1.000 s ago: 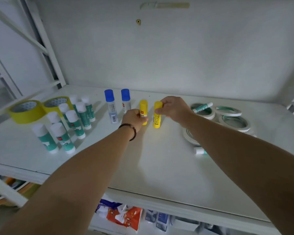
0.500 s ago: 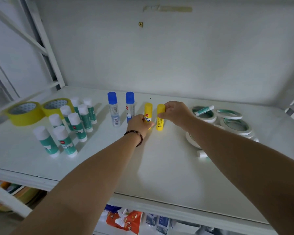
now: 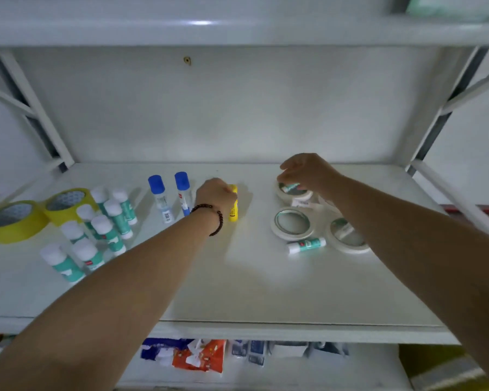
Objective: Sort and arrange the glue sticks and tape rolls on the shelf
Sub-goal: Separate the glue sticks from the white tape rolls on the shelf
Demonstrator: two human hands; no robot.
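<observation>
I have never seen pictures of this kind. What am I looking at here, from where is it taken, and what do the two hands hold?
There is no machine: a person works with bare hands. The camera sits on the person's head and looks forward and down, so both arms reach in from below.

The white shelf carries two yellow tape rolls at far left, a group of upright green-and-white glue sticks, two blue-capped glue sticks and flat white tape rolls at right. One green glue stick lies on its side beside them.

The left hand grips a yellow glue stick. The right hand reaches over the rear white roll; its fingers seem to pinch a small green glue stick lying on it, though this is blurred.
</observation>
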